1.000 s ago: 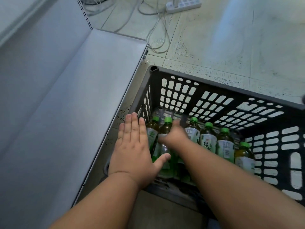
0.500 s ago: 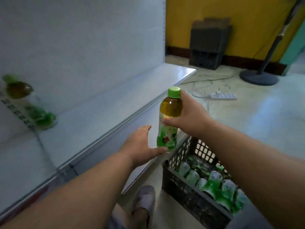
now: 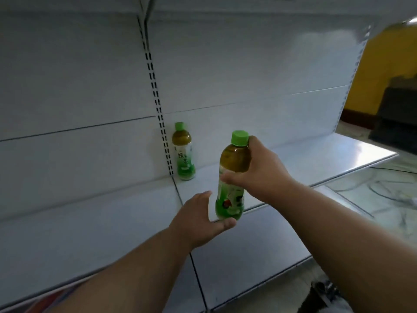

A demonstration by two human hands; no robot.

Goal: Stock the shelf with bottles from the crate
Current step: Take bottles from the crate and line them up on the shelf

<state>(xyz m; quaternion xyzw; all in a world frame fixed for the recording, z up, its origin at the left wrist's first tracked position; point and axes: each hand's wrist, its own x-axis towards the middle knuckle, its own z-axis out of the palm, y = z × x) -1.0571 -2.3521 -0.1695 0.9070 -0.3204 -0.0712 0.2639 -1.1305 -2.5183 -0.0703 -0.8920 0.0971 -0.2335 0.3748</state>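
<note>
Since half a second ago the view has swung up from the crate to face the shelf, and the held bottle has come up over its front edge. The right hand is wrapped around the bottle's upper body, fingers closed just under the green cap, keeping it nearly upright. The left hand is half open beneath it, thumb touching the bottle's base, fingers spread and gripping nothing. A second bottle stands upright at the back of the shelf, just beside the slotted upright, well apart from the held one. A dark corner at lower right may be the crate, too blurred to tell
</note>
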